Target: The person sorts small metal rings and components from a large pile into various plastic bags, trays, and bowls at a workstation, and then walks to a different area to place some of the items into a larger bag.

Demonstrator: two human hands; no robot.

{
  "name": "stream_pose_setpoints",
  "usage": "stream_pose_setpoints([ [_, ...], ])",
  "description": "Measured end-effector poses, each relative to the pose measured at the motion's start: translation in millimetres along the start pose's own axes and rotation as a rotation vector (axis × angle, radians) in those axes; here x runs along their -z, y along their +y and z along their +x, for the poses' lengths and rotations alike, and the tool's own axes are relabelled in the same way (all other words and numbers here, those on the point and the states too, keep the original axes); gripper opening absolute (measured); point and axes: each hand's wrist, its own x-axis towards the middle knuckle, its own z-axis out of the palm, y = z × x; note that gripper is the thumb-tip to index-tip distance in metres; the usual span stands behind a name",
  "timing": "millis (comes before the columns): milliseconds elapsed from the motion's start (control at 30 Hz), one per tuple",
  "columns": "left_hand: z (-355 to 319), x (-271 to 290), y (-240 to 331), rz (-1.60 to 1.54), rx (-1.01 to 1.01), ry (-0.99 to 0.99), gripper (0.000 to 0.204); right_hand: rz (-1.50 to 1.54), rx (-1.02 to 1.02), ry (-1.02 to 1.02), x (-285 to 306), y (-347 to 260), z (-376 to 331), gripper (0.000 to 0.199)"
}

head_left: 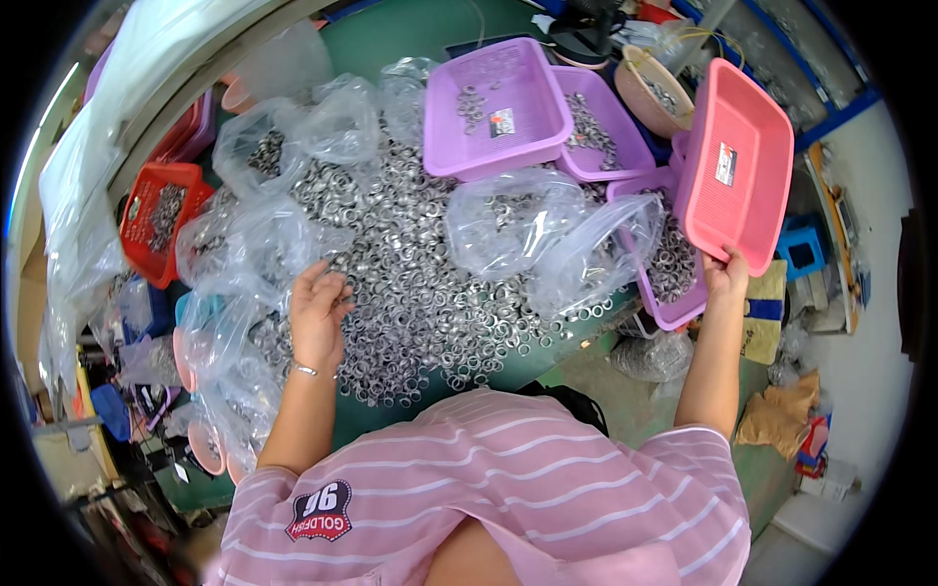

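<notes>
A large pile of small metal rings point(410, 264) spreads over the green table in front of me. Above its left side hovers my left hand point(319, 298), fingers loosely bent and apart, with nothing visible in them. My right hand point(725, 273) grips the near rim of a pink plastic basket point(752, 146), which is tilted up at the right and has a label stuck inside. Under and beside that basket, a purple basket point(681, 311) full of rings stands at the table's right edge. A clear plastic bag point(596, 256) lies partly over it and the pile.
Two more purple baskets point(539, 146) overlap at the back, with some rings inside. Clear bags point(259, 239) line the pile's left side, beside a red basket point(137, 230) of rings. A beige bowl point(630, 88) stands back right; a brown bag point(777, 418) lies lower right.
</notes>
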Motion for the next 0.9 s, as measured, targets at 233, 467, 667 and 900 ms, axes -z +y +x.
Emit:
stream_pose_setpoints([
  [233,-17.2,21.4,5.9,-0.046,-0.016,0.039,0.032,-0.117,-0.062,-0.033,12.8,-15.4,59.0,0.029],
  [467,-46.1,62.1,4.1,-0.089,-0.083,0.143,0.029,-0.259,0.044,-0.025,-63.1,37.7,-54.3,0.041],
  [667,-67.3,62.1,0.2,-0.128,-0.075,0.157,0.027,-0.271,-0.479,-0.418,-152.8,180.7,-120.5,0.038],
  [900,-90.2,86.5,-11.7,-0.158,-0.040,0.234,0.024,-0.376,-0.363,-0.284,-182.7,262.7,-94.9,0.056],
])
